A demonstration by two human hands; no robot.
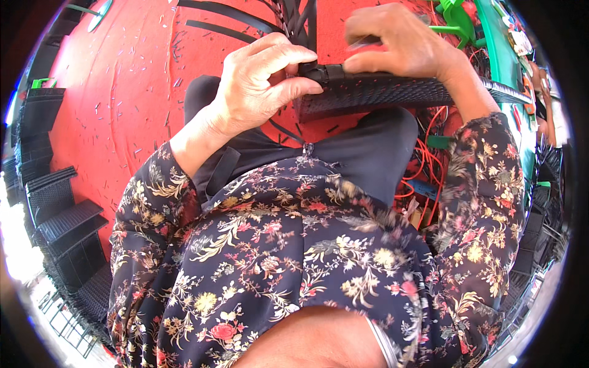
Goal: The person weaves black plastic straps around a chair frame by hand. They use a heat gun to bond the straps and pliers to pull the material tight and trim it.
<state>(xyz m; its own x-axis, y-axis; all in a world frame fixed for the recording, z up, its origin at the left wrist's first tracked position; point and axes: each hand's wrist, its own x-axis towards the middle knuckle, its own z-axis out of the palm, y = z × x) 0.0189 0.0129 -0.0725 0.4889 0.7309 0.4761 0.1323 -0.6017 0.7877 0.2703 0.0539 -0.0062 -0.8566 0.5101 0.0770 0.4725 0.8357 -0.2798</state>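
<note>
A black woven wicker panel (380, 95) lies across in front of me, over my knees. At its left end my left hand (261, 83) is closed, thumb and fingers pinching the black corner where flat strips meet. My right hand (399, 43) is above the panel's top edge, just right of the left hand, fingers curled and somewhat blurred. Something dark shows between its thumb and fingers, too smeared to name. Loose black flat strips (230, 17) fan out from the far side of the corner.
Red floor covering (123, 122) is strewn with small black scraps. Black woven pieces (61, 214) are stacked along the left. Orange-red cord (429, 165) tangles to the right of my knee, near a blue block (423, 189). Green plastic furniture (457, 24) stands at the far right.
</note>
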